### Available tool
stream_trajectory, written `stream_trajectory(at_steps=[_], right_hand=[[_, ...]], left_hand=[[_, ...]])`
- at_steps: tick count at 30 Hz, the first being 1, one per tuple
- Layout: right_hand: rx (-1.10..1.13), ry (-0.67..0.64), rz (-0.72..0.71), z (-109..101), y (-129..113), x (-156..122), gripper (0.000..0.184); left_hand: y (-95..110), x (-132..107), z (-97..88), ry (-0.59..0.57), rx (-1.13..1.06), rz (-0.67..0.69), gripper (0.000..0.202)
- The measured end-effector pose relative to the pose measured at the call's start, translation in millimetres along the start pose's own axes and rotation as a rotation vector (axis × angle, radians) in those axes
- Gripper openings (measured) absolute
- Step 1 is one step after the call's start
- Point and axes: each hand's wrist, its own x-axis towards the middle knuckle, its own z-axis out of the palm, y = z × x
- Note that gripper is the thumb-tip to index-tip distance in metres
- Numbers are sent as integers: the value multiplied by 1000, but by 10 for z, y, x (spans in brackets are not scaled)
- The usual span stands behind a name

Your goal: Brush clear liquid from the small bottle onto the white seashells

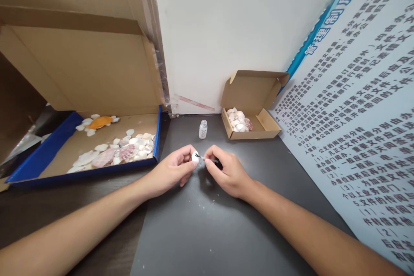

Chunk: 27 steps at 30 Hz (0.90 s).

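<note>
A small white seashell (194, 160) is pinched between the thumb and fingers of my left hand (173, 167). My right hand (229, 171) grips a thin brush (201, 157), its dark bristles touching or just over the shell's face. Most of the brush's handle is hidden by my right fingers, where something dark also shows. Just beyond both hands, an uncapped clear glass bottle (203, 131) with a white label stands upright on the dark grey mat (194, 241).
On the left, an open blue-edged cardboard box (64, 138) holds many loose shells (126, 150) and an orange piece (100, 122) ringed by white shells. A small open carton (258, 135) with shells sits back right. White and printed panels (355, 138) border the back and right.
</note>
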Motion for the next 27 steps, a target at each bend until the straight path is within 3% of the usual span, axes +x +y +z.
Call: stream_trajectory(at_steps=[22,27], right_hand=[[-8,38,23,7,-25,-20,9],[-56,98,77,5,-16,-7,9]], left_hand=[[2,-5,-8,-6,29,-12,22],[26,-4,15,14,43,-20,26]])
